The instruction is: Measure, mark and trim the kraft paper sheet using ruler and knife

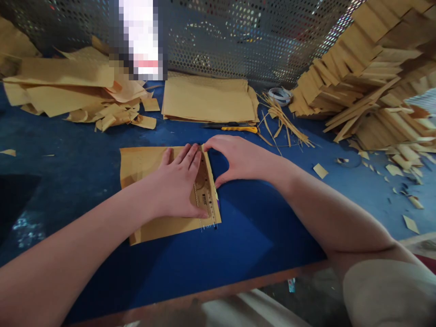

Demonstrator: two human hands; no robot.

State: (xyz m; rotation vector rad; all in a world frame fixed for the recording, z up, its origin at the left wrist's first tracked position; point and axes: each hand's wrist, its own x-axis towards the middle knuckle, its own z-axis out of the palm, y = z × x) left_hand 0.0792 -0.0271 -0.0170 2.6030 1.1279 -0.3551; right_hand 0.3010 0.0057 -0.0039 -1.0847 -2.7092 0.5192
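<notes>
Just left of the frame's centre a brown paper sheet lies flat on the blue table, with a clear plastic ruler laid along its right edge. The left hand presses flat, fingers spread and together with the palm bearing down on both sheet and ruler; nothing is pinched, it simply pins them. The right hand rests at the ruler's upper end, thumb and forefinger curved apart in an arc, fingertips touching the ruler's far end and the thumb near the sheet's right edge; whether it grips anything I cannot tell. The sheet looks thin, light and limp, likely to crease or slide on the smooth table, so it handles best pinned flat by a broad palm or lifted by a corner. The ruler seems stiff, light and somewhat slippery on paper, best held down along its length. In the upper middle sits a paper stack, with a yellow knife just in front of it and a tape roll to its right. Loose scraps lie upper left, folded piles upper right.
</notes>
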